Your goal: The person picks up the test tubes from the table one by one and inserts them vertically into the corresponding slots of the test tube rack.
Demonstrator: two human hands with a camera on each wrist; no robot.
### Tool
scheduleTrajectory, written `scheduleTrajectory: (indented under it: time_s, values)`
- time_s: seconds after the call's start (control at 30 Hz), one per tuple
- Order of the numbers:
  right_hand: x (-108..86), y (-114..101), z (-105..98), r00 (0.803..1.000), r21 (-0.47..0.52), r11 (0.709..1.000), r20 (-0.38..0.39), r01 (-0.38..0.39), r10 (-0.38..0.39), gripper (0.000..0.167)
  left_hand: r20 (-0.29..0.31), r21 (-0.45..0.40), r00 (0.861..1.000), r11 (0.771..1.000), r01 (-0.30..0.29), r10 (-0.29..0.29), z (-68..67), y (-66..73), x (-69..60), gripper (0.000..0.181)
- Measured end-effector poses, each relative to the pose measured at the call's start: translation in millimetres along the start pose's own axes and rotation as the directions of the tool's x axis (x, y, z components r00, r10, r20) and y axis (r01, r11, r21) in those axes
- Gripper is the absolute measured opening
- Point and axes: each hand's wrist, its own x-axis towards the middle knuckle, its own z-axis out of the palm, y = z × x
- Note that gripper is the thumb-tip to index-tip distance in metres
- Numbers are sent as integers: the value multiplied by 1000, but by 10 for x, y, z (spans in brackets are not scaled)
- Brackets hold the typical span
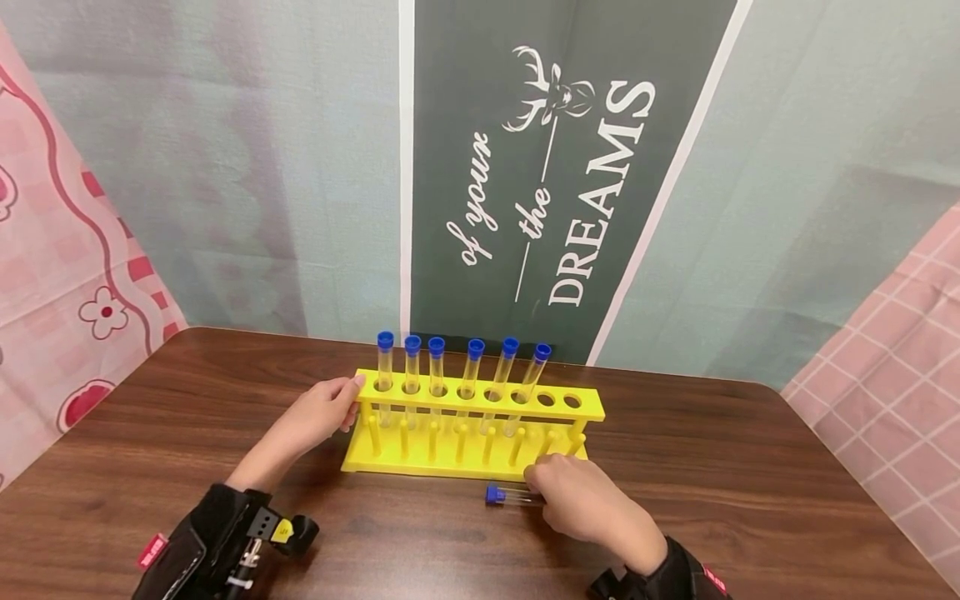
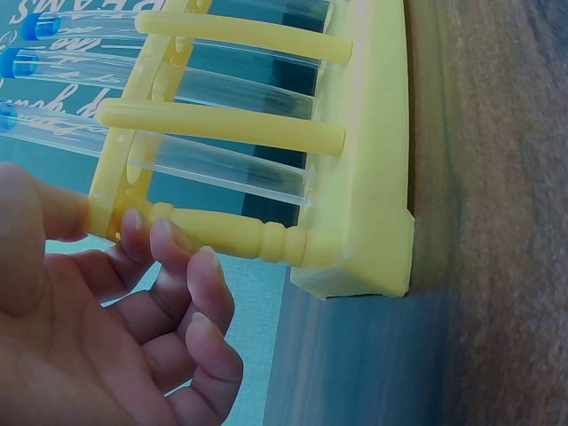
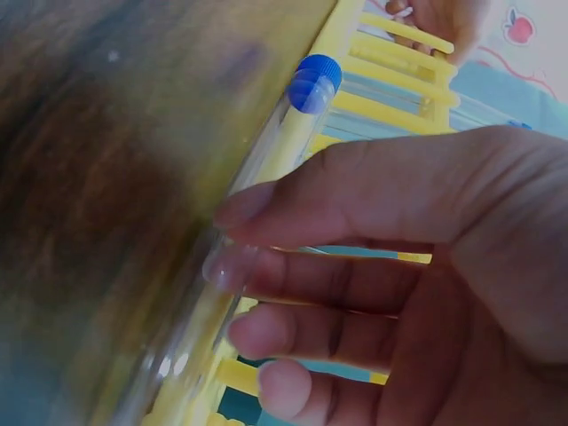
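Observation:
A yellow test tube rack [image 1: 465, 463] stands on the table, with several clear blue-capped test tubes [image 1: 475, 354] in its holes from the left end onward; those toward the right lean. At the rack's left end, my left hand [image 1: 324, 410] grips the top bar between thumb and index finger [image 2: 133, 235], its other fingers loosely curled beside the end post. In front of the rack, my right hand [image 1: 573, 500] pinches a capped test tube [image 3: 315, 84] between thumb and index finger. That tube lies sideways, blue cap to the left; the hand hides its far end in the head view.
The brown wooden table [image 1: 405, 542] reaches out on both sides of the rack. Close behind it hangs a grey-green cloth [image 1: 330, 208] with a dark lettered panel. Pink patterned cloths [image 1: 900, 333] border the table left and right.

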Motion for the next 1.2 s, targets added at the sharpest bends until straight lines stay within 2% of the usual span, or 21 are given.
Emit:
scheduleTrajectory:
  time_s: [0.33,0.53,0.7,0.8,1.0,1.2]
  values:
    - [-26,4,-90,999,81,996,30,27,-30,33,4,-5,1000,1000,2,-2,4,-6,-19,43]
    - [-33,-5,-122,999,89,996,37,30,-33,26,6,-6,1000,1000,2,-2,10,-12,-16,42]
    - [-31,-9,-172,999,103,995,50,-3,-2,21,5,-3,1000,1000,3,-3,12,-6,-18,42]
    - [-38,-1,-192,999,113,994,45,-8,3,21,5,-2,1000,1000,6,-6,12,-6,-17,42]
    - [-61,17,-232,999,123,992,1,31,-32,21,3,-8,1000,1000,13,-13,10,2,-17,42]
    - [-65,7,-302,1000,150,989,4,16,-17,19,-5,-4,1000,1000,22,-22,10,11,-16,43]
